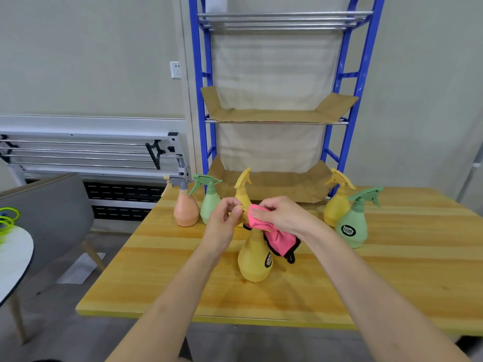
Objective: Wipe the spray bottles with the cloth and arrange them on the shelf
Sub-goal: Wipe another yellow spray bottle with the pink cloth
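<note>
No wording is coming through clearly enough to read. A black oval label is showing on the green bottle point(351, 226) at the right, and another on the near yellow bottle point(254, 259), but their print is blurring beyond reading.

Six spray bottles point(254, 259) stand upright on the table, pink cloth point(277, 237) draped over the nearest yellow one

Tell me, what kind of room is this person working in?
Probably a plain workroom or utility room rather than a lived-in home. A bare wooden table stands against a blue metal shelf rack lined with cardboard, and a folded metal frame leans on the unadorned wall.
</note>
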Demonstrator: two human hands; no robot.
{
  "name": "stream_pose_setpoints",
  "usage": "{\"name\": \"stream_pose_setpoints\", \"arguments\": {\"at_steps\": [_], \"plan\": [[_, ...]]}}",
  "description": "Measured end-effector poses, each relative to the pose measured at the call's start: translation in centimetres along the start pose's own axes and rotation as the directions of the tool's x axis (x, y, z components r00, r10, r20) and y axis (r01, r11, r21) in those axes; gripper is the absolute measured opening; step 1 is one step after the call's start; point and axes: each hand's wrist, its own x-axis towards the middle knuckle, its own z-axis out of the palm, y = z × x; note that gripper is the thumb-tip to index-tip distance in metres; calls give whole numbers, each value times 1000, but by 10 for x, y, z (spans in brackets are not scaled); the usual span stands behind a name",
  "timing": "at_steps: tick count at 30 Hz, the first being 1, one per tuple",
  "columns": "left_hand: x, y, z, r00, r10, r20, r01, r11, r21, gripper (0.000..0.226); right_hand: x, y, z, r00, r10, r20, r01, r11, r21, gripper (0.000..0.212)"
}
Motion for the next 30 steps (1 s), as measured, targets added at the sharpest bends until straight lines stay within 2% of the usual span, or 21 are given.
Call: {"name": "stream_pose_setpoints", "arguments": {"at_steps": [8,14,18,20,22,25,27,30], "plan": [[-5,3,8,1000,-9,-30,7,998,-66,10,-24,19,-7,997,73,-16,-72,996,51,24],[-7,3,6,999,8,-53,-9,1000,-24,7,-26,22,-11,997,75,4,-75,997,-24,11],[-10,3,4,996,9,-87,-9,1000,-2,6,-29,23,-15,998,59,-4,-59,993,-106,29],[-11,4,2,995,11,-102,-9,1000,21,6,-29,23,-18,998,39,-52,-46,990,-136,29],[-12,3,0,995,7,-102,-3,999,37,5,-28,24,-21,986,-10,-167,-15,988,-151,10],[-15,2,-1,995,11,-97,-7,999,43,9,-24,17,-17,937,-142,-319,92,981,-169,20],[-17,2,-2,994,20,-107,-13,998,65,11,-21,8,-8,913,-241,-329,181,963,-201,17],[-18,6,-2,990,29,-137,-15,995,102,11,-15,6,7,905,-337,-261,277,930,-240,16]]}}
